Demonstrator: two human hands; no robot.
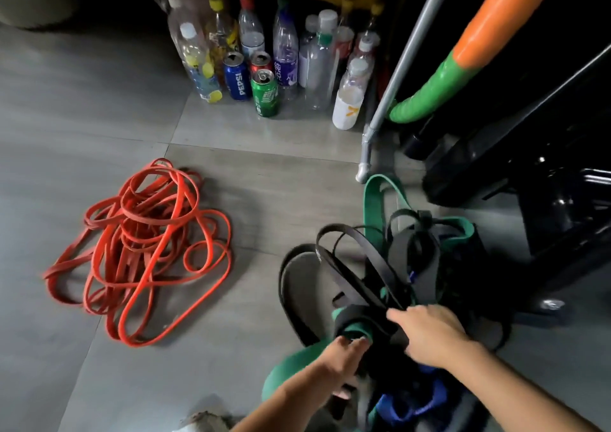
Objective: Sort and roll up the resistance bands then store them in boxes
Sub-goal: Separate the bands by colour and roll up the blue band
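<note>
A loose heap of thin red resistance bands (142, 249) lies on the grey floor at the left. At the lower right sits a tangle of black bands (357, 266), wide green bands (373, 206) and blue bands (410, 402). My left hand (340, 362) holds a bunched green and black band at the near edge of the tangle. My right hand (429, 332) grips black bands in the tangle's middle, fingers curled over them.
Several plastic bottles (317, 64) and drink cans (264, 94) stand on the floor at the back. A grey metal pole (390, 91), an orange and green padded bar (463, 54) and a black machine frame (529, 180) crowd the right side.
</note>
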